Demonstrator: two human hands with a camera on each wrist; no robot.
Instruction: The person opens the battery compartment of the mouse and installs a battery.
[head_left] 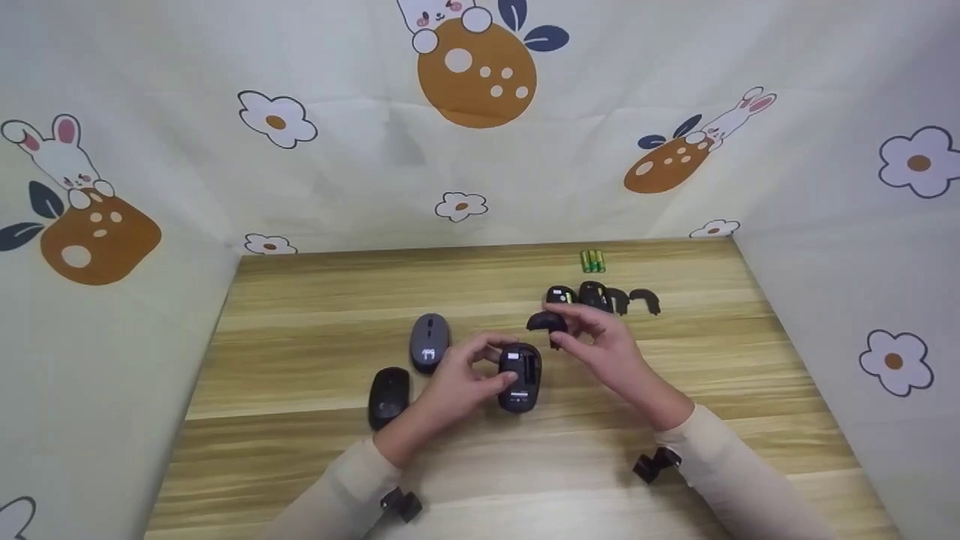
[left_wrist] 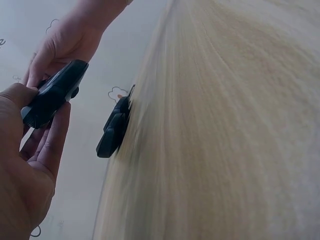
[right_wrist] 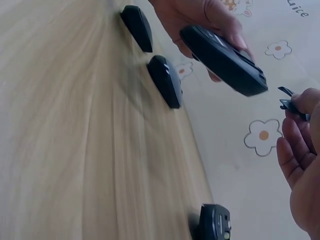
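My left hand grips a black computer mouse, its underside turned up and its battery slot bare. In the right wrist view that mouse is held clear above the table. Just to its right, my right hand pinches a curved black battery cover between thumb and fingers. The cover shows edge-on in the right wrist view, apart from the mouse. Past the right fingertips lie two upturned mice, one with a battery in it and another beside it.
Three green batteries lie side by side at the back of the wooden table. Two loose curved covers, one being the outer cover, lie right of the upturned mice. A grey mouse and a black mouse sit left of my left hand.
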